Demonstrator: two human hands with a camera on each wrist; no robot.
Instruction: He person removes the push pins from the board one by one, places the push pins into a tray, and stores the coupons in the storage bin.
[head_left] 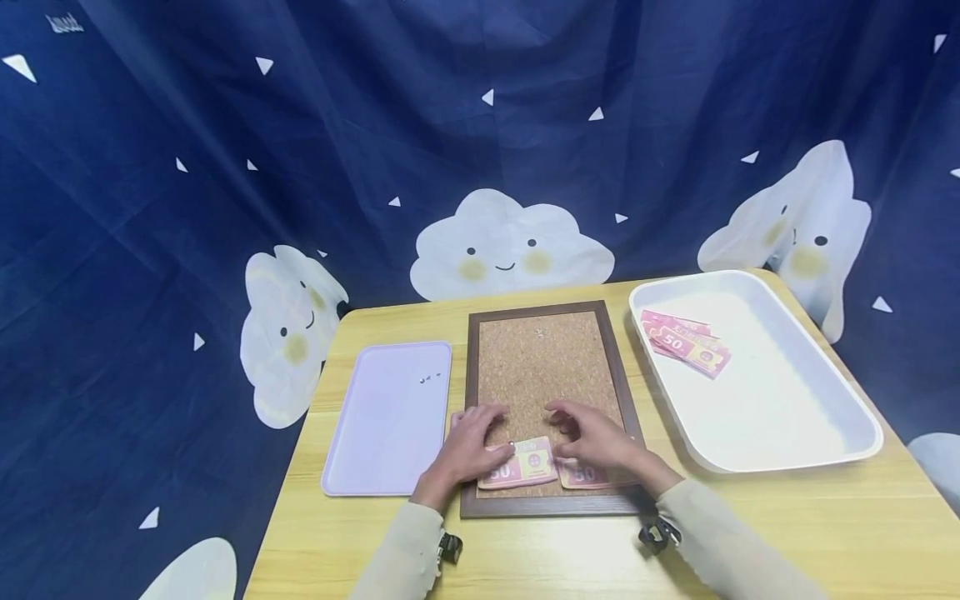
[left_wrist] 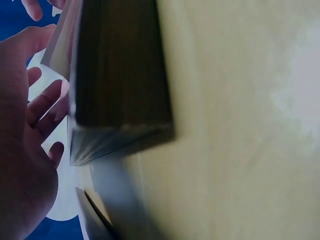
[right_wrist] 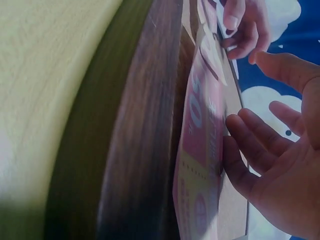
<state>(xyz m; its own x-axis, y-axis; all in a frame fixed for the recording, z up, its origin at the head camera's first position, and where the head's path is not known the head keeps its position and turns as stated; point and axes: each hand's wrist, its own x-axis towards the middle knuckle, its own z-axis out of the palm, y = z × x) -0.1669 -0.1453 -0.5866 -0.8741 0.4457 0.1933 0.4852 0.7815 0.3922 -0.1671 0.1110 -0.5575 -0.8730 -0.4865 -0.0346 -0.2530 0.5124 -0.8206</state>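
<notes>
Two pink-and-yellow paper coupons lie side by side along the lower part of a framed cork board (head_left: 543,362). My left hand (head_left: 467,446) is over the left coupon (head_left: 528,468), its thumb near the upper edge and its fingers bent and apart from the thumb. A small shiny dot, perhaps a pin, shows by that thumb tip. My right hand (head_left: 596,435) hovers at the right coupon (head_left: 583,475) and partly covers it. The right wrist view shows the fingers (right_wrist: 255,140) loosely spread beside this coupon, the thumb apart; contact is hard to tell.
A lilac tray (head_left: 386,433) with several tiny dark pieces (head_left: 429,379) stands left of the board. On the right, a white tray (head_left: 780,375) holds more coupons (head_left: 686,342). A small metallic piece (head_left: 540,332) sits at the cork's top. A dark blue curtain (head_left: 450,125) hangs behind.
</notes>
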